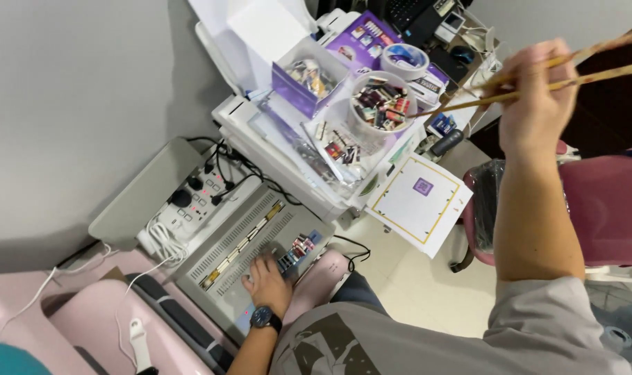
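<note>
A: Right hand (pixel 535 97) raised, fingers (pixel 546 57) pressed together around a pair of long wooden chopsticks (pixel 538 76), tips reaching toward the round clear tub of small colourful pieces (pixel 380 104) just beyond them.

B: Resting the left hand (pixel 267 278) low, fingers spread flat on the grey device (pixel 253 243), touching a short row of small colourful pieces (pixel 298 248) lying right at the fingertips. Wearing a dark watch (pixel 264 318) on that wrist.

A: Keeping the sticks level and nearly parallel, probably best; gripping closer to the far ends likely giving shaky tips.

B: Judging the tub crowded, so aiming for one piece on top, closing the tips on its flat sides rather than its corners.

A: Watching the purple box (pixel 305 80) beside the tub, leaning open, and the clear bag of more pieces (pixel 337 149) below it; knocking either looking easy.

B: Holding the left hand steady on the device, marking the spot for setting down.
</note>
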